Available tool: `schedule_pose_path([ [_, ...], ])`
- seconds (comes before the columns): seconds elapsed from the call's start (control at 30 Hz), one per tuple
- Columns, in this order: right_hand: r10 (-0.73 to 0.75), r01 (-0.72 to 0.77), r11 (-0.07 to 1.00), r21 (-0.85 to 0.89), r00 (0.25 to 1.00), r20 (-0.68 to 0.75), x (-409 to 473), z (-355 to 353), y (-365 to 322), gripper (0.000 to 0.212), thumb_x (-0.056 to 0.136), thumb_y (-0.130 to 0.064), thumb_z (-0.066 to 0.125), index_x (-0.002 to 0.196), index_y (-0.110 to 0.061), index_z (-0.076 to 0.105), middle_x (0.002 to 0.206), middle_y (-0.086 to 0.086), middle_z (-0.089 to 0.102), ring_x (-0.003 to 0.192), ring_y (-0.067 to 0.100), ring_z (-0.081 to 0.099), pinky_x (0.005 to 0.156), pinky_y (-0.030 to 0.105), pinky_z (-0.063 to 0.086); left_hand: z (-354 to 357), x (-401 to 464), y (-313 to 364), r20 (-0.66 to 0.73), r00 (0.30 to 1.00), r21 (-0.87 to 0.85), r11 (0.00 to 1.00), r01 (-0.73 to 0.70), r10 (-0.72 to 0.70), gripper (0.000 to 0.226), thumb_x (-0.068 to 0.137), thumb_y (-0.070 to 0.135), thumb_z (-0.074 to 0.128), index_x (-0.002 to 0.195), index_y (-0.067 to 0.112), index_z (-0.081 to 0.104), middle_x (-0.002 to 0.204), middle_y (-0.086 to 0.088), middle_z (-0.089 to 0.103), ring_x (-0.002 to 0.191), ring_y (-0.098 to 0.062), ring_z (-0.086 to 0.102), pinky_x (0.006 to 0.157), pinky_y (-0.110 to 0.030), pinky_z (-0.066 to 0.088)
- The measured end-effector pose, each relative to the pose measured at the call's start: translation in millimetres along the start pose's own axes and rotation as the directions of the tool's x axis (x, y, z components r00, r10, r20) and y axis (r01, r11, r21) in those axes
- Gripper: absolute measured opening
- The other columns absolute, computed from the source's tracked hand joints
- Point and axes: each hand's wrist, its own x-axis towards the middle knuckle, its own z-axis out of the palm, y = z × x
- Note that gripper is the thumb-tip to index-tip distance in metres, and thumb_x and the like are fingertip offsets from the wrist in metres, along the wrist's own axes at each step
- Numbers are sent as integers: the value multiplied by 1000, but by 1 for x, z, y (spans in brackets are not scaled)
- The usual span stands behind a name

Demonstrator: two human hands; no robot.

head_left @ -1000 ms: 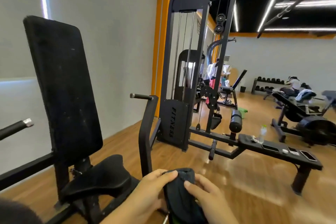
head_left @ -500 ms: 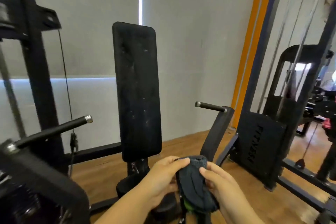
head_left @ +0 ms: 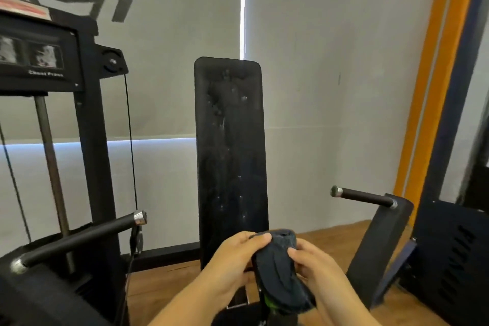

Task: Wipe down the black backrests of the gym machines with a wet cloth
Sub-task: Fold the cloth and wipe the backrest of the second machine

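A tall black backrest (head_left: 231, 156) stands upright straight ahead, with pale smears and specks on its padding. Low in the view, just in front of its lower end, both hands hold a bunched dark cloth (head_left: 280, 272). My left hand (head_left: 232, 270) grips the cloth's left side with the thumb over its top. On the cloth's right side my right hand (head_left: 315, 270) pinches it with the fingertips. A bit of green shows under the cloth. The cloth is apart from the backrest.
Two black handle bars with metal caps flank the backrest, the left bar (head_left: 87, 235) and the right bar (head_left: 362, 196). A weight stack frame labelled Chest Press (head_left: 53, 66) rises at left. Another dark machine frame (head_left: 455, 193) and an orange column stand at right, over wooden floor.
The view has swung left, bringing the backrest from the left side to the centre and closer. Both hands have kept hold of the cloth throughout.
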Motion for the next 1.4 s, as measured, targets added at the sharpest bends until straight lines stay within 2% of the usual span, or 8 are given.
schedule_pose_path([
  [0.2, -14, 14, 999, 52, 1000, 14, 46, 9, -14, 23, 94, 0, 42, 100, -2, 64, 103, 22, 66, 98, 32, 59, 97, 46, 40, -14, 47, 27, 39, 998, 34, 998, -50, 48, 21, 91, 25, 61, 104, 9, 65, 96, -6, 70, 95, -20, 65, 86, -35, 53],
  [0.5, -109, 114, 990, -80, 992, 66, 98, 26, -30, 25, 97, -10, 41, 112, -7, 62, 108, 15, 67, 102, 28, 62, 91, 42, 50, -35, 93, 57, 8, 989, 106, 984, -146, 146, 18, 90, 27, 62, 99, 12, 66, 96, -4, 70, 90, -16, 66, 71, -28, 54],
  [0.8, -183, 195, 978, -80, 974, 133, 163, 42, -52, 23, 96, -15, 45, 107, -13, 65, 102, 9, 71, 99, 25, 65, 83, 37, 52, -59, 141, 103, -29, 969, 337, 915, -221, 245, 21, 91, 34, 60, 100, 16, 63, 104, -3, 65, 96, -14, 63, 79, -27, 56],
  [0.93, -245, 258, 964, -60, 956, 164, 193, 41, -66, 23, 96, -17, 45, 103, -16, 67, 96, 4, 73, 93, 20, 68, 78, 34, 54, -63, 169, 131, -41, 956, 424, 871, -247, 291, 20, 93, 36, 56, 94, 17, 61, 98, -3, 66, 88, -14, 65, 69, -22, 55],
  [1.07, -282, 292, 956, -30, 941, 186, 228, 36, -84, 24, 96, -19, 44, 104, -17, 67, 96, 1, 73, 93, 17, 68, 80, 33, 53, -62, 205, 165, -145, 920, 458, 849, -264, 365, 20, 97, 35, 50, 90, 17, 56, 94, -3, 61, 80, -15, 61, 78, -29, 56],
  [1.2, -297, 296, 955, 29, 937, 182, 270, 32, -109, 24, 97, -17, 44, 103, -14, 67, 94, 2, 74, 93, 19, 68, 80, 35, 52, -71, 253, 202, -267, 783, 660, 699, -276, 562, 21, 98, 35, 46, 81, 21, 49, 86, 0, 55, 80, -14, 54, 86, -36, 52],
  [1.27, -309, 304, 951, 53, 932, 192, 291, 31, -123, 24, 97, -16, 44, 103, -13, 67, 94, 2, 74, 92, 18, 69, 78, 34, 51, -78, 278, 221, -279, 715, 778, 587, -223, 641, 17, 97, 36, 46, 101, 20, 51, 102, 0, 56, 88, -13, 54, 83, -32, 47],
  [1.4, -339, 324, 940, 105, 920, 197, 329, 32, -152, 24, 96, -15, 45, 101, -14, 68, 94, 3, 74, 91, 18, 69, 76, 32, 51, -89, 319, 255, -223, 630, 926, 364, -102, 744, 46, 96, 37, 48, 138, 19, 38, 142, -5, 36, 126, -22, 41, 103, -37, 40],
])
